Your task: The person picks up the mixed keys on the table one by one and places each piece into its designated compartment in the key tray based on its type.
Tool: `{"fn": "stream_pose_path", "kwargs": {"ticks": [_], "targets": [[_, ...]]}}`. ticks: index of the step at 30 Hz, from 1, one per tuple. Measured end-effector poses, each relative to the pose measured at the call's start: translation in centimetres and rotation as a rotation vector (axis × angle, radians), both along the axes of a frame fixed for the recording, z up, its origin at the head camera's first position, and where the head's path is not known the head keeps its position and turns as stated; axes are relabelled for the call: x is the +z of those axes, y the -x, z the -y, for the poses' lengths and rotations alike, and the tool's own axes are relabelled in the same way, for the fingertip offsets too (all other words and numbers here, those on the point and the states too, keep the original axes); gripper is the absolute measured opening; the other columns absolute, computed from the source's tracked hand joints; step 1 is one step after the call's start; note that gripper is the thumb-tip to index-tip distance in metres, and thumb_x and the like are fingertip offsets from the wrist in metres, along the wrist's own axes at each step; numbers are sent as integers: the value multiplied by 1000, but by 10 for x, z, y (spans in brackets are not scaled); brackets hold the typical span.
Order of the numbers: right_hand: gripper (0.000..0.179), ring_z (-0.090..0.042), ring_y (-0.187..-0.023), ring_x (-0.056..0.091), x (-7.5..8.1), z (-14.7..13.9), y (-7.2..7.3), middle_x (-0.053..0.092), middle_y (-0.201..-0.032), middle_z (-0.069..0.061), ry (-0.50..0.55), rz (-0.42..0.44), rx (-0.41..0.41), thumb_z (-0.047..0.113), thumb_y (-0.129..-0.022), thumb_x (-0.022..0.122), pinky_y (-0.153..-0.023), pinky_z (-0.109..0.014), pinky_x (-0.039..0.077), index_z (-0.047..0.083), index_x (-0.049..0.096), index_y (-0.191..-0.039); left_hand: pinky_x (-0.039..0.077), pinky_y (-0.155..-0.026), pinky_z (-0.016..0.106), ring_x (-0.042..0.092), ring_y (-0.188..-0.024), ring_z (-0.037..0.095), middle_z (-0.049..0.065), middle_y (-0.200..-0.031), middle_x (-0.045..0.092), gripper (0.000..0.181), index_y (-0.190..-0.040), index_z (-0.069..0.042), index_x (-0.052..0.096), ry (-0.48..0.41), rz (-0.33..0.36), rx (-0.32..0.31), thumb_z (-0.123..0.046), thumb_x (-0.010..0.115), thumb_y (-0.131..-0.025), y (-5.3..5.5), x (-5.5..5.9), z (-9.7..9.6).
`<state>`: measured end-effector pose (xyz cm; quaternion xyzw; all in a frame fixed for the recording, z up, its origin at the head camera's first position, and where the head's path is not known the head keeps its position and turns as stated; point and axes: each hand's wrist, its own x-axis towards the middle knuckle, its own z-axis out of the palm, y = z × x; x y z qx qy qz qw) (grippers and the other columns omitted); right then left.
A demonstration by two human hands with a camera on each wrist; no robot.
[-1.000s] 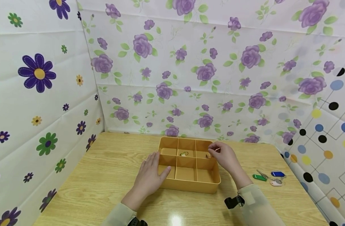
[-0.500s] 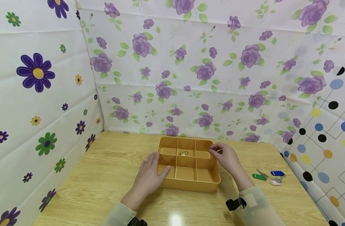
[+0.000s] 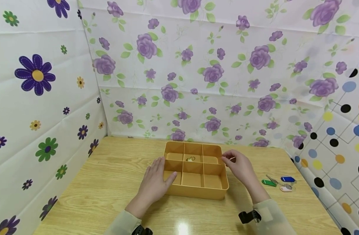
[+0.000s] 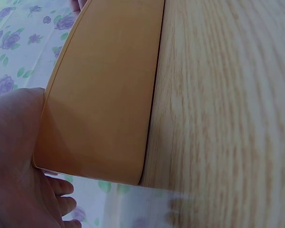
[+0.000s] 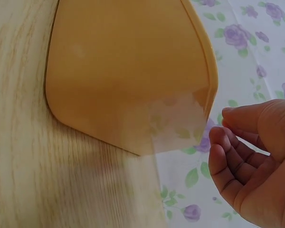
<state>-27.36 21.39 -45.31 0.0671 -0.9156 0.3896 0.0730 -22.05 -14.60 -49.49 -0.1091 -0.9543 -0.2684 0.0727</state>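
The divided box is orange-tan, the worktop yellowish wood-grain. The white back cloth bears purple roses (green-leaved).

Sheet-walled booth here: white rose-print sheet, white daisy-print sheet, white dot-print sheet hemming pale wood-grain table

Tabletop: light, wood-grained. Directly on it stood one orange-yellow six-compartment organizer box; apart, to its right, lay a group of keys with green, blue and whitish tags.
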Motion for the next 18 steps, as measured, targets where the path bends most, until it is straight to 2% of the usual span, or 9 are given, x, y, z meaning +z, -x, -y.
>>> {"fn": "stream_pose_path", "kwargs": {"ticks": [11, 18], "targets": [[24, -20, -91, 72, -2, -12, -11, 74, -107, -5, -1, 0, -21, 25, -112, 70, -76, -38, 58, 8, 75, -127, 12, -134, 62, 18, -167, 43, 23, -179, 24, 104, -174, 2, 23, -3, 4, -2, -77, 41, -109, 0, 2, 0], [27, -30, -95, 73, -3, -21, -19, 74, -107, -5, -3, 17, -28, 26, -112, 70, -75, -38, 57, 6, 73, -130, 14, -134, 63, 21, -166, 44, 25, -178, 27, 99, -173, 4, 25, -16, -2, 4, -69, 49, -111, -1, 3, -1]]}}
